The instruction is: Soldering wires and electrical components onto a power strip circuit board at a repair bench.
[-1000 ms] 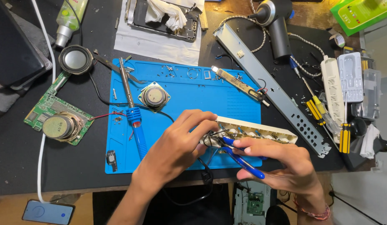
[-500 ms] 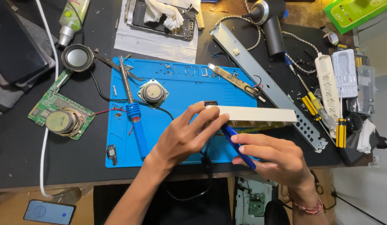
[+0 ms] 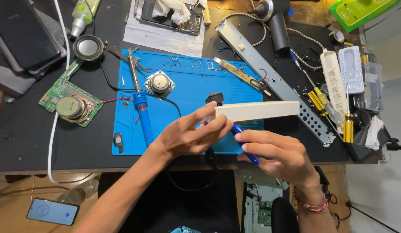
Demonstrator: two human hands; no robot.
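My left hand (image 3: pixel 192 134) grips the near end of a long cream plastic power-strip casing (image 3: pixel 257 110), held level above the blue work mat (image 3: pixel 183 86). A small black rocker switch (image 3: pixel 214 99) sticks up at the gripped end. My right hand (image 3: pixel 274 152) is just under the casing and holds a blue-handled tool (image 3: pixel 246 149), its tip pointing toward the gripped end. A blue-handled soldering iron (image 3: pixel 141 108) lies on the mat to the left, beside a small round speaker (image 3: pixel 159 83).
A green circuit board with a speaker (image 3: pixel 70 103) lies left of the mat. A long grey metal rail (image 3: pixel 274 82) runs diagonally at right, with yellow screwdrivers (image 3: pixel 347 125) and a bit case (image 3: pixel 351 71) beyond. A phone (image 3: pixel 53 211) rests below the table edge.
The casing has been turned over: its open side with metal contacts faced up before, and now its smooth closed side shows. Both hands lifted it slightly toward the mat's middle.
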